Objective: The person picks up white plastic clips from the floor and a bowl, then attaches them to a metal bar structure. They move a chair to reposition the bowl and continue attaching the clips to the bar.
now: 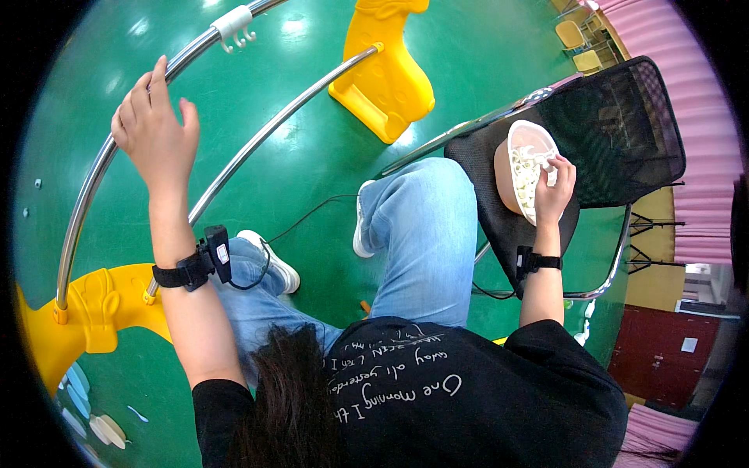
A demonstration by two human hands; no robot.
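My left hand lies against the upper curved metal rail, its fingers stretched out and its thumb apart. Farther up that rail sits a white clip with small hooks, away from my fingers. On the black chair to my right stands a pale pink plastic tub with many small white plastic pieces in it. My right hand reaches over the tub's near right side, fingertips closed on a white plastic piece. The piece's exact shape is partly covered by my fingers.
A second metal rail runs between yellow animal-shaped plastic supports. The mesh-backed chair stands close on my right. A cable hangs from my left wrist band. Pale blue and cream plastic pieces lie at lower left.
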